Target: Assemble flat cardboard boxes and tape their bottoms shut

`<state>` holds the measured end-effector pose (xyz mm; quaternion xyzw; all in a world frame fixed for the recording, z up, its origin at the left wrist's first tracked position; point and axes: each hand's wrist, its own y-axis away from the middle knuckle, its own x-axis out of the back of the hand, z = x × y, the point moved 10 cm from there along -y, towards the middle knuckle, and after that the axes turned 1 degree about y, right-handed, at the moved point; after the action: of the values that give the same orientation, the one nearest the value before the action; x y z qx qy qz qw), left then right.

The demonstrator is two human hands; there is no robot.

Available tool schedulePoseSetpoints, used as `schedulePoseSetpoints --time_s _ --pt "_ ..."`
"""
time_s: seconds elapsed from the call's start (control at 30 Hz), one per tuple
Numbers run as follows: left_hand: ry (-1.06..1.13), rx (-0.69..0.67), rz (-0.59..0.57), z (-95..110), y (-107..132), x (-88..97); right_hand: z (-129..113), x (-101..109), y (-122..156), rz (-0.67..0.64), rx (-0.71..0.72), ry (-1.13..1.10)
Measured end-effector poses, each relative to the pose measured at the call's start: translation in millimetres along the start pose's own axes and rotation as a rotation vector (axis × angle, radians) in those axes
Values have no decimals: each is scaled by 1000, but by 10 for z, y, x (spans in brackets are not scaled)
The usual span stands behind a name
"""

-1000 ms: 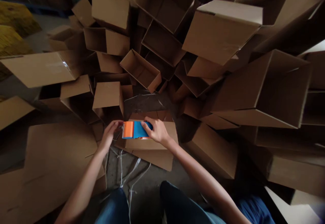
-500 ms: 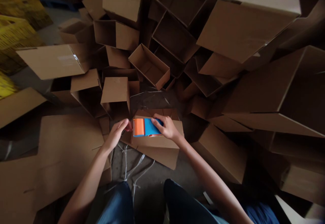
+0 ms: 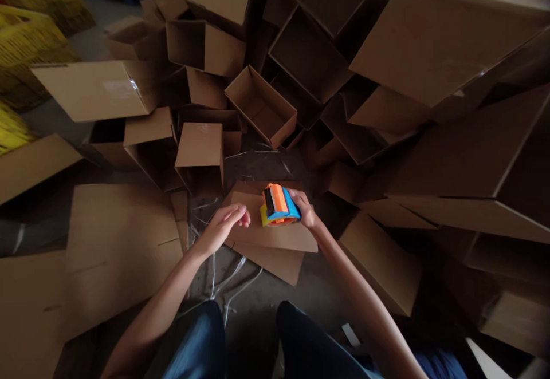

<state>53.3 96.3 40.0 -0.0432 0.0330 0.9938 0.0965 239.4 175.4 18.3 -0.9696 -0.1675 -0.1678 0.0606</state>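
Note:
My right hand (image 3: 303,212) grips an orange and blue tape dispenser (image 3: 278,205), lifted and tilted above a small closed cardboard box (image 3: 275,239) on the floor in front of my knees. My left hand (image 3: 224,224) hovers just left of the dispenser over the box's left end. Its fingers are loosely stretched out and hold nothing.
Open and folded cardboard boxes (image 3: 262,104) are heaped all around, highest at the right (image 3: 451,41). A flattened carton (image 3: 116,247) lies at my left. Loose white strapping (image 3: 223,284) trails on the concrete floor between my knees. Yellow crates (image 3: 26,35) stand at the far left.
My right hand has lifted the dispenser off the box top and tipped it up. My left hand has let go of the box's left end and moved right, fingers spread.

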Motion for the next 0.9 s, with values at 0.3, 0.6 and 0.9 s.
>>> schedulePoseSetpoints --time_s 0.3,0.6,0.9 --pt "-12 -97 8 379 21 -51 -177 -158 -21 -122 58 15" --pt "-49 -31 9 372 8 -108 -340 -266 8 -222 133 85" --pt "-53 -16 21 284 -6 -91 -399 -283 6 -238 144 117"
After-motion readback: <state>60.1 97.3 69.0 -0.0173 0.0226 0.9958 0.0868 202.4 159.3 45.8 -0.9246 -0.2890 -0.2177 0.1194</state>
